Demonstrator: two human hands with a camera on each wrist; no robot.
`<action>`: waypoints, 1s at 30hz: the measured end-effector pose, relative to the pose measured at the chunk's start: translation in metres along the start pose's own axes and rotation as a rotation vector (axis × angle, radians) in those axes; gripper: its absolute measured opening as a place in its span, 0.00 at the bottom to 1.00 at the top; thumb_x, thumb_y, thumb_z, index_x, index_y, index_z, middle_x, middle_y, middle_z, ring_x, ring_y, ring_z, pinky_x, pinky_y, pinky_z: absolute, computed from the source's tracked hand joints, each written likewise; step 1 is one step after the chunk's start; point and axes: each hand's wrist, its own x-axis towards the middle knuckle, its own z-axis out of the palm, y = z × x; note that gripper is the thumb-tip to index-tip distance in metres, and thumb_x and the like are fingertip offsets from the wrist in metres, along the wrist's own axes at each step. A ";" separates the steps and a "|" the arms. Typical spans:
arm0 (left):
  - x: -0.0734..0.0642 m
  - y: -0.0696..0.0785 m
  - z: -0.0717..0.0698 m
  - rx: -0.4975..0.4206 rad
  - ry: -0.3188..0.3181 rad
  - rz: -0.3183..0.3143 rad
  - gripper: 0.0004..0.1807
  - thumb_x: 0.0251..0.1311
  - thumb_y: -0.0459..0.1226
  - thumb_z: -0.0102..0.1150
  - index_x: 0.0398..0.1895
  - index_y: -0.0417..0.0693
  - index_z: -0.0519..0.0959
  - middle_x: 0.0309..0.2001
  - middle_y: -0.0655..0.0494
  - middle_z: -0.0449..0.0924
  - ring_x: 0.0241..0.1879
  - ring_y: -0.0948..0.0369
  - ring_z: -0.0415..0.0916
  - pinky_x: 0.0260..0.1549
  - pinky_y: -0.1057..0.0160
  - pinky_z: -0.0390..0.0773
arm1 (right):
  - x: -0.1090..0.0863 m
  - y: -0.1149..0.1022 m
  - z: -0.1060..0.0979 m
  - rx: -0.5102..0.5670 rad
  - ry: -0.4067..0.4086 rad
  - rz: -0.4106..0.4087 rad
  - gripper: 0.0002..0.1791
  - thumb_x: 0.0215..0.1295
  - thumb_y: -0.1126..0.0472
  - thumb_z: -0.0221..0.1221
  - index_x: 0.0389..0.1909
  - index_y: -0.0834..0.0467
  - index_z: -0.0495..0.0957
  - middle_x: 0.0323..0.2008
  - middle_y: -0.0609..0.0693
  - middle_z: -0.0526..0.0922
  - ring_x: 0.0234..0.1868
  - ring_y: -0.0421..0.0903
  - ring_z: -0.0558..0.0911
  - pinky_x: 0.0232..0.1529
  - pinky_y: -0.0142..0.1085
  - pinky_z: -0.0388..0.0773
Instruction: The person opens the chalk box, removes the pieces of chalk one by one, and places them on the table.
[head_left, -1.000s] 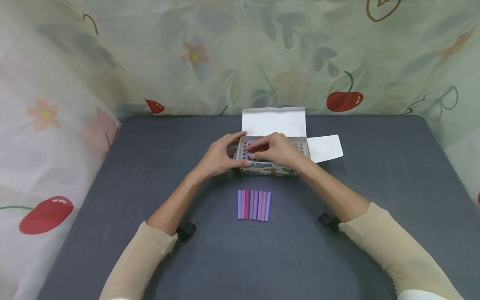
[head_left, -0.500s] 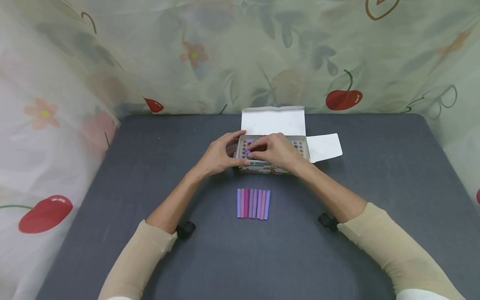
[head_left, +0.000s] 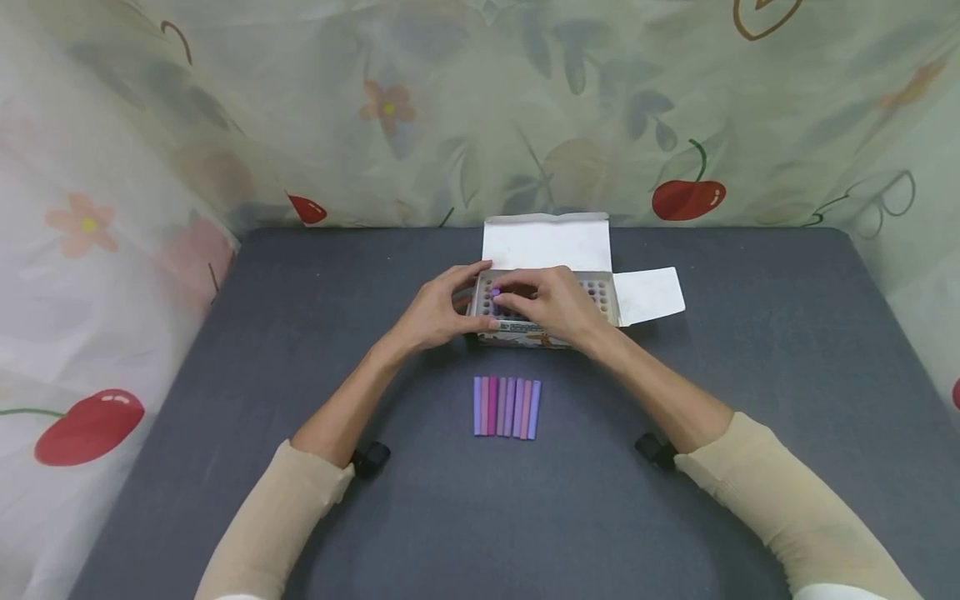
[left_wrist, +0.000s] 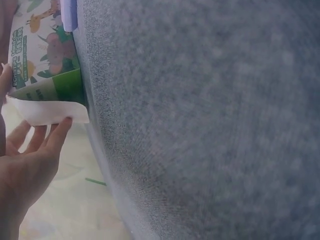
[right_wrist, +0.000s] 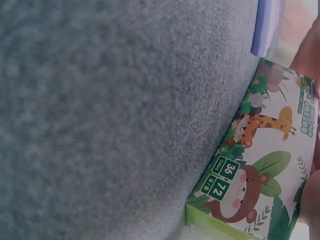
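Note:
An open cardboard chalk box [head_left: 517, 337] stands toward the back of the table, its grid of round holes facing up. My left hand [head_left: 435, 312] grips its left end, thumb at the front edge and fingers behind. Over the left part of the grid, my right hand [head_left: 558, 304] pinches a purple chalk stick [head_left: 496, 293] between thumb and fingertips; only its upper end shows. My palm hides the middle holes. Cartoon animals decorate the front panel [right_wrist: 250, 150] in the right wrist view. A white end flap [left_wrist: 47, 111] shows beside the left fingers in the left wrist view.
In front of the box lies a neat row of several purple and pink chalk sticks [head_left: 506, 408]. The white lid [head_left: 547, 242] is folded back, and a side flap [head_left: 648, 296] sticks out right. A patterned curtain [head_left: 450, 108] hangs behind the grey table [head_left: 480, 517].
My right fingertips have shifted slightly toward the back of the box. Two purple chalk ends showed there earlier; now one shows. My left hand stays in place.

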 end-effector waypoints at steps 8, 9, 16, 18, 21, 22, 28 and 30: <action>-0.001 0.001 0.000 -0.008 0.009 -0.009 0.48 0.54 0.42 0.75 0.77 0.52 0.60 0.67 0.49 0.66 0.69 0.51 0.64 0.64 0.56 0.69 | -0.002 -0.003 0.000 0.147 0.142 -0.011 0.11 0.66 0.61 0.66 0.47 0.58 0.87 0.40 0.50 0.88 0.34 0.46 0.87 0.37 0.33 0.82; -0.001 0.001 0.000 -0.007 0.009 -0.010 0.48 0.54 0.42 0.75 0.77 0.52 0.60 0.67 0.49 0.66 0.69 0.51 0.64 0.64 0.56 0.69 | -0.002 -0.003 0.000 0.168 0.151 -0.011 0.11 0.66 0.61 0.66 0.47 0.59 0.87 0.39 0.50 0.88 0.33 0.48 0.87 0.36 0.33 0.82; -0.001 0.002 0.001 0.000 0.005 -0.019 0.48 0.53 0.42 0.75 0.77 0.51 0.60 0.67 0.49 0.66 0.69 0.52 0.64 0.64 0.57 0.68 | -0.005 -0.008 -0.006 0.283 0.181 -0.031 0.12 0.65 0.67 0.65 0.48 0.66 0.85 0.41 0.57 0.87 0.34 0.57 0.87 0.35 0.37 0.84; -0.001 0.002 0.001 0.002 0.007 -0.021 0.48 0.53 0.42 0.76 0.77 0.52 0.60 0.67 0.49 0.66 0.69 0.52 0.64 0.64 0.57 0.68 | -0.005 -0.012 -0.009 0.306 0.192 -0.029 0.12 0.65 0.69 0.64 0.48 0.68 0.84 0.41 0.58 0.87 0.33 0.57 0.87 0.36 0.42 0.84; -0.001 0.002 0.002 0.002 0.008 -0.022 0.48 0.53 0.41 0.76 0.77 0.52 0.60 0.67 0.48 0.65 0.69 0.52 0.64 0.64 0.57 0.69 | -0.009 -0.017 -0.014 0.330 0.202 -0.011 0.12 0.65 0.70 0.64 0.48 0.69 0.84 0.41 0.59 0.87 0.33 0.55 0.87 0.36 0.47 0.84; -0.001 0.002 0.002 0.000 0.009 -0.023 0.48 0.53 0.41 0.76 0.77 0.52 0.60 0.67 0.48 0.65 0.69 0.51 0.64 0.64 0.56 0.69 | -0.010 -0.017 -0.016 0.341 0.203 -0.004 0.12 0.65 0.69 0.64 0.48 0.68 0.84 0.41 0.58 0.87 0.33 0.56 0.87 0.37 0.48 0.84; 0.000 0.002 0.002 -0.010 0.012 -0.028 0.48 0.54 0.39 0.75 0.77 0.51 0.60 0.67 0.48 0.65 0.69 0.52 0.64 0.64 0.56 0.69 | -0.022 -0.016 -0.022 0.413 0.176 0.081 0.14 0.66 0.65 0.64 0.49 0.67 0.83 0.39 0.58 0.86 0.34 0.61 0.86 0.35 0.46 0.84; -0.001 0.003 0.002 -0.012 0.011 -0.030 0.48 0.54 0.39 0.75 0.77 0.51 0.60 0.67 0.48 0.66 0.69 0.52 0.64 0.63 0.56 0.69 | -0.026 -0.017 -0.023 0.431 0.163 0.120 0.14 0.66 0.64 0.65 0.49 0.66 0.84 0.39 0.58 0.86 0.34 0.59 0.86 0.35 0.44 0.84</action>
